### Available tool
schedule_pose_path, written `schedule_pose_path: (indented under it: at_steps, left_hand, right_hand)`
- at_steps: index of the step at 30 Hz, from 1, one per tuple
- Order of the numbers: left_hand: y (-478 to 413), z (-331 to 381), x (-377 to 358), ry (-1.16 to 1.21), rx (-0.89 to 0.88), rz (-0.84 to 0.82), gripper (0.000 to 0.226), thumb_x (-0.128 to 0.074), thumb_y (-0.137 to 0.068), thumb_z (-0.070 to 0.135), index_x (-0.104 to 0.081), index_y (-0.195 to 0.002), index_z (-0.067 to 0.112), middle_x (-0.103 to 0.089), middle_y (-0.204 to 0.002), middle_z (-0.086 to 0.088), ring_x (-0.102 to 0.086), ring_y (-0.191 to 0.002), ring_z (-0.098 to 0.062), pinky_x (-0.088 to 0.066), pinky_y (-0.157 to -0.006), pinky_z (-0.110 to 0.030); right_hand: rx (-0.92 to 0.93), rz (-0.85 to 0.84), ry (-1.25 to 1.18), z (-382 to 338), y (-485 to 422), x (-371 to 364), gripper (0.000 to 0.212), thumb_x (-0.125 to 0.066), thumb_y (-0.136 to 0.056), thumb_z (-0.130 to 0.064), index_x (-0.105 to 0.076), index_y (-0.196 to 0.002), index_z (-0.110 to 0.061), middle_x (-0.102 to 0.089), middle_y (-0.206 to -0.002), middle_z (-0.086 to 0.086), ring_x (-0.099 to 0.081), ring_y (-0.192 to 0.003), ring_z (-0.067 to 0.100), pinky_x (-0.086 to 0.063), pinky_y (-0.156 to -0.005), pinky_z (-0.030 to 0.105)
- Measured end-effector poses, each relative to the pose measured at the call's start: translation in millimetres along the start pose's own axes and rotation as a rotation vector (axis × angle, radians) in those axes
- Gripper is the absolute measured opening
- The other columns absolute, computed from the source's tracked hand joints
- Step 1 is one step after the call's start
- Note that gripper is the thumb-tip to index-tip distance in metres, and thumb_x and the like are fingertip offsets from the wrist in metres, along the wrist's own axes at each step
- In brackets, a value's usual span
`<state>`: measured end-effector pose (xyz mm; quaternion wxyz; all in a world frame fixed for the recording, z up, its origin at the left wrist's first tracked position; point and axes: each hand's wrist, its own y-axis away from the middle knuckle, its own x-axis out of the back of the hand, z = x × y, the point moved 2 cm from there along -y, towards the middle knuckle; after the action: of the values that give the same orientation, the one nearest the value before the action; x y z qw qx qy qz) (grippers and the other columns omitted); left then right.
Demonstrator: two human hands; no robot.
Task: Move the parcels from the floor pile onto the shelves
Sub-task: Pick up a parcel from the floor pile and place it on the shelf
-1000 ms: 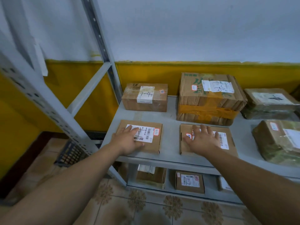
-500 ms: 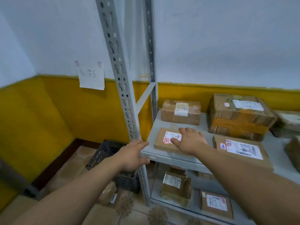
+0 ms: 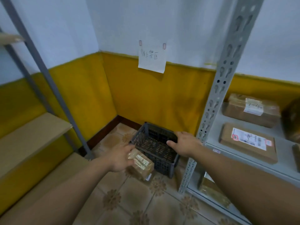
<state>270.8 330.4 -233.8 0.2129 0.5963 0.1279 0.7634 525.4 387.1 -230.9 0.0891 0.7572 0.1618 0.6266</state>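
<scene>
Taped cardboard parcel, plastic crate

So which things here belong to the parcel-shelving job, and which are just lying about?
Job: floor parcel, left hand by it, right hand, grey shelf unit, labelled parcel on its shelf.
Lying about: black crate, paper note on the wall, cardboard sheets at left.

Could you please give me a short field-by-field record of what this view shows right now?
left hand: open, at the taped parcel, contact unclear
right hand: open, above the black crate
black crate: on the floor beside the shelf post
shelf: holds labelled parcels
wall: paper note taped up
</scene>
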Motion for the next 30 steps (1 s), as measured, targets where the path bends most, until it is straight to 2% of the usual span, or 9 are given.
schedule_pose_path:
  at_steps: [3, 8, 10, 13, 17, 21, 23, 26, 30]
  left_hand:
    - [-15, -24, 2, 0.038, 0.049, -0.007, 0.075, -0.052, -0.096, 0.046, -0.014, -0.155, 0.02, -0.021, -0.159, -0.006, -0.019, -0.146, -0.023, -0.022, -0.115, -0.031]
    - [-70, -57, 6, 0.076, 0.146, -0.019, 0.07, -0.053, -0.093, 0.048, -0.026, -0.151, 0.02, -0.03, -0.155, -0.002, -0.026, -0.143, -0.022, -0.029, -0.115, -0.04]
    - [-94, -70, 9, 0.077, 0.145, -0.04, 0.07, -0.053, -0.093, 0.048, -0.029, -0.151, 0.019, -0.027, -0.156, 0.0, -0.021, -0.145, -0.021, -0.026, -0.116, -0.042]
    - [-129, -97, 10, 0.077, 0.189, -0.083, 0.078, -0.053, -0.09, 0.053, -0.021, -0.154, 0.022, -0.015, -0.161, 0.002, -0.016, -0.147, -0.019, -0.025, -0.117, -0.042]
    - [-166, -125, 11, 0.195, 0.25, -0.153, 0.079, -0.056, -0.091, 0.05, -0.016, -0.155, 0.027, -0.01, -0.162, 0.004, -0.015, -0.148, -0.02, -0.026, -0.117, -0.038]
    - [-221, -159, 5, 0.253, 0.243, -0.23, 0.092, -0.054, -0.074, 0.067, -0.023, -0.152, 0.031, -0.02, -0.16, 0.003, -0.024, -0.145, -0.021, -0.031, -0.115, -0.041]
    - [-247, -166, 6, 0.255, 0.221, -0.276, 0.082, -0.056, -0.083, 0.059, -0.024, -0.152, 0.027, -0.023, -0.159, 0.002, -0.027, -0.143, -0.021, -0.032, -0.114, -0.039]
    - [-291, -181, -6, 0.224, 0.165, -0.335, 0.066, -0.055, -0.096, 0.039, -0.025, -0.152, 0.023, -0.032, -0.154, 0.002, -0.037, -0.138, -0.019, -0.035, -0.104, -0.025]
    - [-351, -218, -38, 0.184, 0.102, -0.39, 0.064, -0.059, -0.093, 0.037, -0.031, -0.149, 0.027, -0.04, -0.149, 0.002, -0.044, -0.129, -0.017, -0.038, -0.098, -0.027]
  right_hand:
    - [0.042, -0.012, 0.011, -22, -36, -2, 0.077, -0.035, -0.094, -0.07, -0.025, -0.154, -0.021, -0.039, -0.151, 0.01, -0.04, -0.134, 0.033, -0.042, -0.106, 0.047]
    - [0.063, -0.054, 0.014, -36, -111, -4, 0.076, -0.034, -0.096, -0.068, -0.024, -0.154, -0.02, -0.036, -0.153, 0.01, -0.037, -0.137, 0.033, -0.039, -0.108, 0.046]
    - [0.053, -0.078, 0.011, -37, -141, -6, 0.076, -0.033, -0.097, -0.067, -0.022, -0.155, -0.019, -0.034, -0.155, 0.011, -0.036, -0.138, 0.033, -0.037, -0.11, 0.046]
    - [0.028, -0.13, 0.001, -36, -184, -14, 0.077, -0.033, -0.097, -0.067, -0.022, -0.154, -0.018, -0.033, -0.155, 0.012, -0.037, -0.137, 0.034, -0.038, -0.109, 0.047]
    - [-0.015, -0.219, 0.035, -27, -221, -34, 0.077, -0.033, -0.095, -0.068, -0.025, -0.152, -0.018, -0.037, -0.151, 0.013, -0.04, -0.133, 0.035, -0.041, -0.105, 0.048]
    - [-0.112, -0.26, 0.007, -16, -246, -58, 0.074, -0.036, -0.095, -0.068, -0.029, -0.151, -0.02, -0.041, -0.146, 0.011, -0.044, -0.129, 0.033, -0.044, -0.101, 0.044]
    - [-0.159, -0.268, -0.025, -15, -260, -69, 0.073, -0.036, -0.095, -0.067, -0.03, -0.15, -0.02, -0.043, -0.145, 0.011, -0.043, -0.129, 0.033, -0.044, -0.101, 0.042]
    - [-0.245, -0.284, -0.101, -19, -281, -94, 0.07, -0.036, -0.097, -0.064, -0.029, -0.151, -0.02, -0.042, -0.147, 0.012, -0.042, -0.131, 0.033, -0.043, -0.102, 0.041]
    - [-0.368, -0.298, -0.235, -35, -310, -151, 0.067, -0.037, -0.096, -0.064, -0.03, -0.15, -0.025, -0.046, -0.144, 0.013, -0.049, -0.125, 0.032, -0.045, -0.1, 0.04]
